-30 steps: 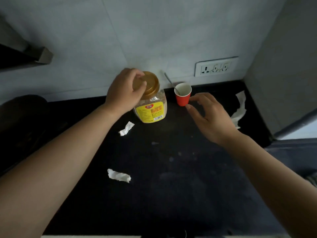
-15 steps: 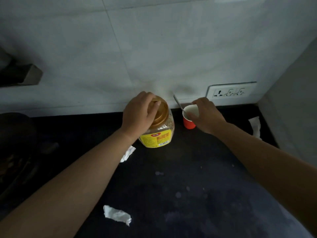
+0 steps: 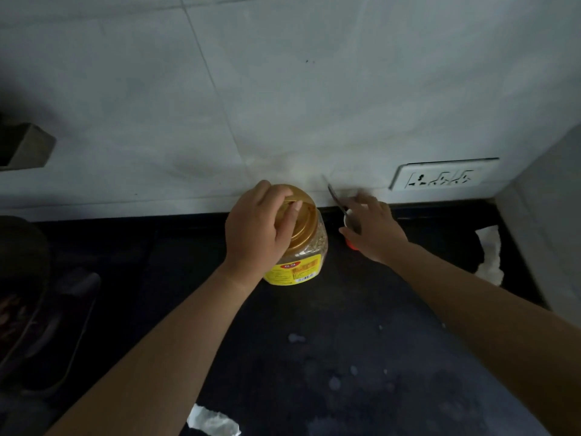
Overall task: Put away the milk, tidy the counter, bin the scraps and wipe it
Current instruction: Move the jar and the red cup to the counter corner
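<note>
The left hand (image 3: 257,228) clamps the jar (image 3: 298,247) lid from above, while the right hand (image 3: 374,228) wraps the cup (image 3: 350,245) just right of it on the worktop (image 3: 314,341).

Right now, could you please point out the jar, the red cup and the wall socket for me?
jar (image 3: 295,272): head view, on its yellow label.
red cup (image 3: 351,246): head view, on the red sliver below the hand.
wall socket (image 3: 440,177): head view, on its white faceplate.
</note>
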Demonstrator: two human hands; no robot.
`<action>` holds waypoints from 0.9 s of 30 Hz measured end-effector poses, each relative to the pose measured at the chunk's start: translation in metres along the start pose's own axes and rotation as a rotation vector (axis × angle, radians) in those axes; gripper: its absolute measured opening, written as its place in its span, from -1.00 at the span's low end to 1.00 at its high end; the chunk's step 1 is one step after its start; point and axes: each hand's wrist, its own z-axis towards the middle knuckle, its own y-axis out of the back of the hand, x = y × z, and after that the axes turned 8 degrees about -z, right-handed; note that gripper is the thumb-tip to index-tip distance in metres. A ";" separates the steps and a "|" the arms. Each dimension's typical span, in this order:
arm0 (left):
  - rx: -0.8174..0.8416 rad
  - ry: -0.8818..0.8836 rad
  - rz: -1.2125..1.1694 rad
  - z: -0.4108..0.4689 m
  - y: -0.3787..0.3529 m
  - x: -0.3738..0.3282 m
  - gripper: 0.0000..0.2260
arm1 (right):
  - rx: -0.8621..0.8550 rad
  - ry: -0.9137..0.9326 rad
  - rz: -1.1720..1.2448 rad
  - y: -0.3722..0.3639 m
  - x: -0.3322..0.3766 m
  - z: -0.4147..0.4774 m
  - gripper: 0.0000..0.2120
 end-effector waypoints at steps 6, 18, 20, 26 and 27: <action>-0.023 -0.020 0.002 0.000 -0.003 0.002 -0.78 | -0.030 -0.004 -0.017 -0.016 -0.010 -0.012 -0.54; -0.012 0.007 -0.025 -0.002 -0.001 -0.001 -0.78 | -0.076 -0.019 -0.057 -0.015 -0.016 -0.030 -0.50; -0.010 0.032 -0.042 -0.003 0.000 -0.005 -0.78 | -0.104 -0.015 -0.057 -0.006 -0.017 -0.040 -0.54; 0.023 0.193 -0.131 -0.004 0.009 -0.020 -0.77 | -0.207 -0.003 -0.031 0.032 -0.010 -0.072 -0.63; 0.033 0.223 -0.145 -0.005 0.012 -0.023 -0.76 | -0.219 0.009 -0.029 0.037 -0.009 -0.081 -0.63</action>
